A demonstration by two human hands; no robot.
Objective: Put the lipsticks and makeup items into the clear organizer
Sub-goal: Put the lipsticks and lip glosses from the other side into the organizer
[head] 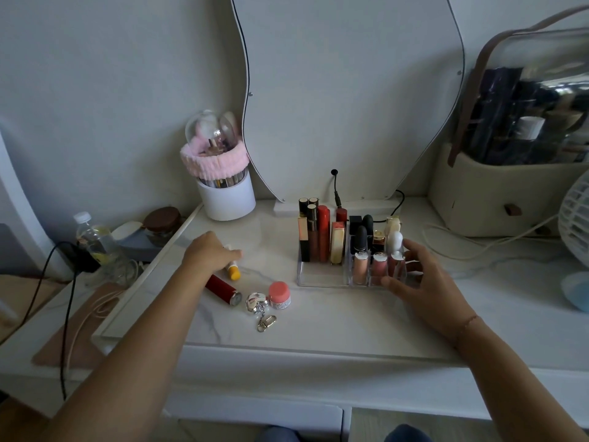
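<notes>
The clear organizer (322,280) stands mid-desk, holding several upright lipsticks and glosses. My right hand (425,283) clasps its front right corner, thumb on the front wall and fingers along the right side. My left hand (207,252) lies to the left with its fingers curled over a white tube with a yellow cap (234,273). Loose on the desk just in front of that hand are a dark red lipstick (222,289) lying on its side, a silver keychain compact (256,303) and a small jar with a pink lid (279,295).
A white brush holder (227,199) wrapped in a pink headband stands back left, beside a curved mirror (344,90). A beige cosmetics case (497,199) and a white fan (577,224) fill the right. A water bottle (95,240) and cables sit off the desk's left edge.
</notes>
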